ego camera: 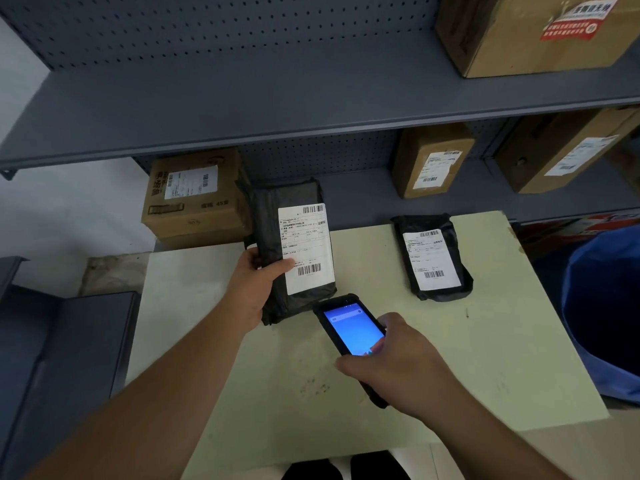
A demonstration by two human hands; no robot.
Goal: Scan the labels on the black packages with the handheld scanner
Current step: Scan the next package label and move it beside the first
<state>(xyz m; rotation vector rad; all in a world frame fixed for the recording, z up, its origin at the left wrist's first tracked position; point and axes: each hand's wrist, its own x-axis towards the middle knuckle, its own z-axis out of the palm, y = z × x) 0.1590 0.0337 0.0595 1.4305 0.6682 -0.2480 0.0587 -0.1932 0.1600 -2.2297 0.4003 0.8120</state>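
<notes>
My left hand (254, 285) grips a black package (277, 230) by its left edge and holds it tilted up above the table, white label (306, 247) facing me. Just below it my right hand (394, 358) holds the handheld scanner (349, 327); its blue screen is lit and its top end points at the label's lower barcode. A second black package (433, 258) with a white label lies flat on the pale table (485, 358) to the right, apart from both hands.
Grey metal shelving (277, 105) stands behind the table. Cardboard boxes sit on it: one at the left (194, 199), two at the right (433, 161) and one above (533, 32). A blue bin (602, 313) stands at the right, a dark cabinet (59, 358) at the left.
</notes>
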